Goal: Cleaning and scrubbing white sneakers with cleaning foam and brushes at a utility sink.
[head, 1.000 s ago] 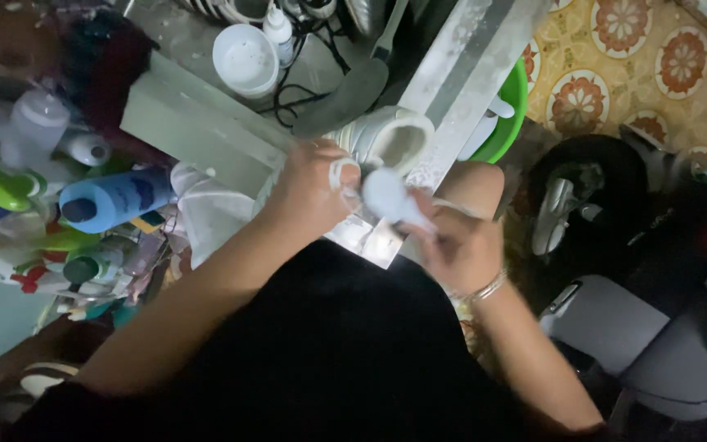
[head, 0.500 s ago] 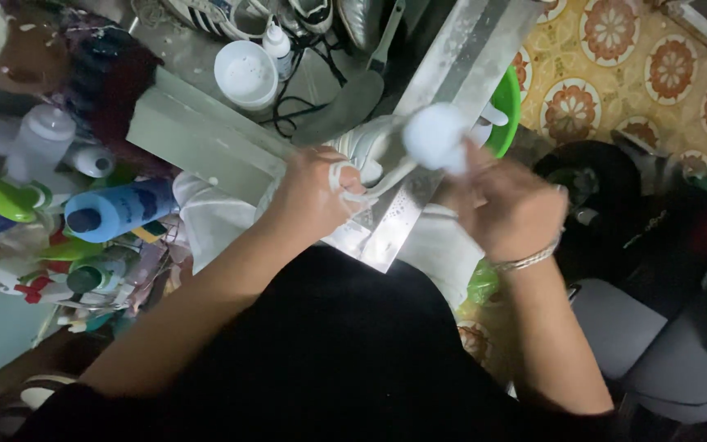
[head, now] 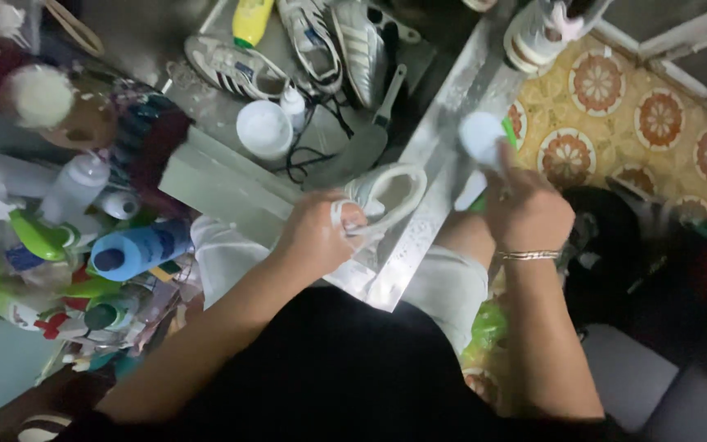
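Left hand [head: 317,233] closed on the white sneaker [head: 386,195], pinning it on the metal worktop [head: 443,180] near its edge. Right hand [head: 525,209] gripped a pale round-headed brush [head: 483,135], raised beside the sneaker over the green basin [head: 511,124]. Blue bottle [head: 137,248] lay well apart, among clutter at left.

I'm looking at a cramped shoe-cleaning workbench: sneakers [head: 312,45] crowd the metal table [head: 419,213], with spray bottles [head: 137,250] alongside, over patterned floor tiles [head: 656,123].
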